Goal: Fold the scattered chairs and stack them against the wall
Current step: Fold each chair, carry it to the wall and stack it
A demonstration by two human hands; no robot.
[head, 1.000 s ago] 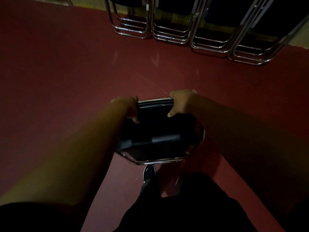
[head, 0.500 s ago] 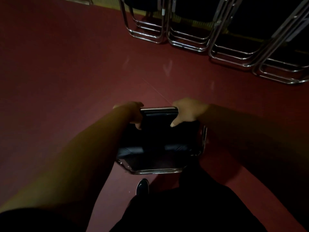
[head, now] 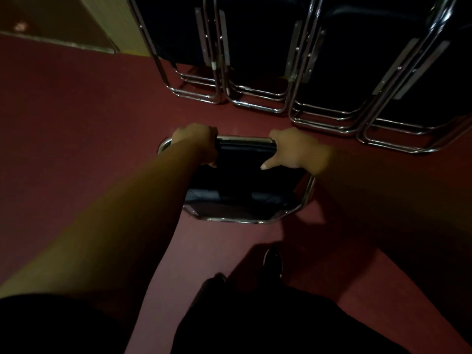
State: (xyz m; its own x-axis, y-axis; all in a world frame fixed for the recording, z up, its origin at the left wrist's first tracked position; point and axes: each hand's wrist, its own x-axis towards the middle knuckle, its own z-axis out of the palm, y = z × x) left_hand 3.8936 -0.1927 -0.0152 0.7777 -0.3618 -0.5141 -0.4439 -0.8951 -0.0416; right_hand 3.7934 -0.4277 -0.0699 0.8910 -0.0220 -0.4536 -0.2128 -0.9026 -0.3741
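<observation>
Head camera view, looking down along a person's two bare arms in dim light. Fingers of the left hand [head: 196, 144] curl over the left end of a chrome top rail [head: 245, 141], one tip just showing beneath it. Fingers of the right hand [head: 297, 149] wrap over the rail's right end and are hidden behind it, while the right thumb [head: 268, 164] lies straight along black padding.

Both hands grip one folding chair [head: 242, 185], which looks folded nearly flat. Whether its lower bar touches the ground cannot be told. It is held above the dark red floor [head: 76, 129], near the far edge and close to, but apart from, a row of folded chairs [head: 255, 60]. These lean on the wall [head: 122, 24] along that edge in several nested stacks, chrome feet on the floor. A dark shoe [head: 272, 261] shows nearer the person.

The task looks well along: many chairs are stacked, and this one seems folded and only needs setting against a stack. Whether others remain scattered is out of view.
</observation>
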